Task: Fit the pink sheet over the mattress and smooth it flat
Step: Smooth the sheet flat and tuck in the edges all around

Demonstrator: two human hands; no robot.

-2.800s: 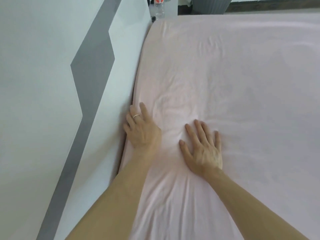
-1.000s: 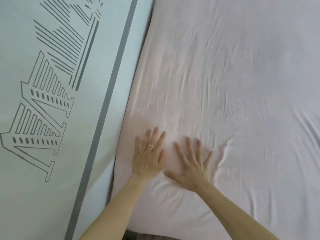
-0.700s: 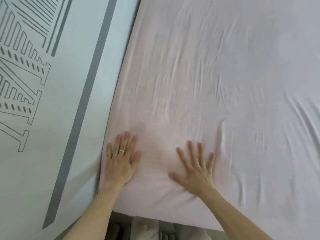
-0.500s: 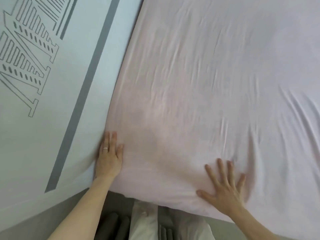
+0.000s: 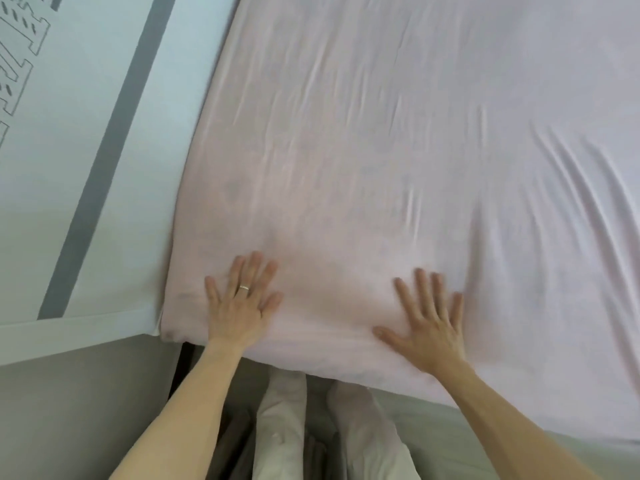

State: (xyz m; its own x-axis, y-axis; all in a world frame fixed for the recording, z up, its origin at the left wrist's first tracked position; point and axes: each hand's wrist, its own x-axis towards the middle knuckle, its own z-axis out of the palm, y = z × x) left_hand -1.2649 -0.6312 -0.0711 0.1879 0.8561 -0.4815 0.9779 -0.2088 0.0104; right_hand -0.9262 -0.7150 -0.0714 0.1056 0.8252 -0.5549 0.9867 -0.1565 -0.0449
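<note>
The pink sheet [image 5: 398, 140] covers the whole mattress and wraps its near left corner. Fine wrinkles cross the middle, and deeper folds fan out at the right. My left hand [image 5: 240, 299], with a ring on it, lies flat on the sheet near that corner, fingers straight and spread. My right hand [image 5: 427, 323] also presses flat on the sheet by the near edge, fingers spread. The mattress itself is hidden under the sheet.
A pale wall panel [image 5: 69, 161] with a grey stripe and line drawing runs along the bed's left side. Below the near edge I see grey floor [image 5: 69, 410] and my legs in light trousers [image 5: 287, 438].
My left hand has moved right, from the wall-side edge onto the top of the sheet. My right hand has slid left. The view has shifted back toward the near edge.
</note>
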